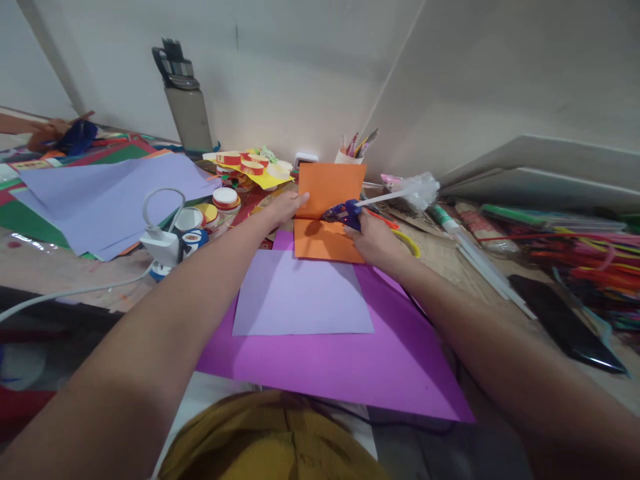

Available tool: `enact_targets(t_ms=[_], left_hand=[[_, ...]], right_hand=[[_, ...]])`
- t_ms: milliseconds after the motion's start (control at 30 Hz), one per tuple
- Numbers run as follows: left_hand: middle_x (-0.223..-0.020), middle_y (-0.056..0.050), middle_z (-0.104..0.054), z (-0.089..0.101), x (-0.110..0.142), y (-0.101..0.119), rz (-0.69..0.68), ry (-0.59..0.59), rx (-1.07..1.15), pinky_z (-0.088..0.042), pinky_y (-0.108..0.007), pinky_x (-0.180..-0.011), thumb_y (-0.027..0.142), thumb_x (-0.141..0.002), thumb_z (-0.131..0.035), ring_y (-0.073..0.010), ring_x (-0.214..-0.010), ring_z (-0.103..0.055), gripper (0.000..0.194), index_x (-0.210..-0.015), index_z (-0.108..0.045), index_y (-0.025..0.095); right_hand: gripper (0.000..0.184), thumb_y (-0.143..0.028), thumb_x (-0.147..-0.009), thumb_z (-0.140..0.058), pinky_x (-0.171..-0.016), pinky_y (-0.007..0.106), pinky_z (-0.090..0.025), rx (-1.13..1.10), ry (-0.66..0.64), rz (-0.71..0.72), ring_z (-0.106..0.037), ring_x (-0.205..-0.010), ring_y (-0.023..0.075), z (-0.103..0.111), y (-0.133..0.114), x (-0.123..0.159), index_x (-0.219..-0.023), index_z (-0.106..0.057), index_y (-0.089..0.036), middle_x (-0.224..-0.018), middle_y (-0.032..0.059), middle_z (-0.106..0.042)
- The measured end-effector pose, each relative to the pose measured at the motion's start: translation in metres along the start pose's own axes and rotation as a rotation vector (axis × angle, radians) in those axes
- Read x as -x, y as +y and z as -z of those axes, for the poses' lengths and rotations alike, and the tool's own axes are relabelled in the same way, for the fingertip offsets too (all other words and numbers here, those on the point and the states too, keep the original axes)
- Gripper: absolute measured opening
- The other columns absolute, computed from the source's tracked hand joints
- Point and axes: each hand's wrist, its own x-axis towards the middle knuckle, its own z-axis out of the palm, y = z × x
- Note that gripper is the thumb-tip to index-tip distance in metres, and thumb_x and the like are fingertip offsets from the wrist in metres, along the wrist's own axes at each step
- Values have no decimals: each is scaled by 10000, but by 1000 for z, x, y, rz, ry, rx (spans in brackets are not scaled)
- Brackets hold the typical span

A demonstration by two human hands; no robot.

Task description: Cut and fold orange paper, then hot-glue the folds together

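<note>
My right hand (376, 240) is wrapped round a dark blue glue gun (345, 213), with a long white glue stick (383, 197) sticking out of its back. The gun's nozzle points left, at the crease of a folded orange paper (331, 181), whose upper half stands up while its lower half lies flat. At the paper's left edge, my left hand (289, 205) pinches it near the fold. Nearer to me, a lavender sheet (303, 297) rests on a larger purple sheet (400, 363).
A tall bottle (189, 113) stands at the back left, behind lavender sheets (105, 193). A white charger (163, 245) with a cable, small jars (226, 198) and a pencil cup (349, 158) surround the work. On the right lie glue sticks (487, 273), a black phone (565, 323) and pipe cleaners (600, 277).
</note>
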Motion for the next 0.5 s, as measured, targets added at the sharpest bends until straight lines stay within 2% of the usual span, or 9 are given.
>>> enact_targets(t_ms=[233,500], left_hand=[[-1075,-104,-717,0,-1,-1,39,10,-58,-482,-285,-869,422,-963,-401,-233,-999,-642,404,-917,-680,134],[-1138,-120,-699,2,1,5,61,-1,-119,-469,-299,-893,412,-973,-394,-247,-1033,-638,396,-924,-666,129]], right_hand=[[359,-303,-912,-515,-840,355,-477,56,11,-118,-639,-1060,308,16,21,11,-1217,-585,-126,-1156,189,-682],[379,-292,-911,-505,-836,382,-483,96,14,-170,-647,-1037,318,19,30,11,-1234,-579,-110,-1140,199,-684]])
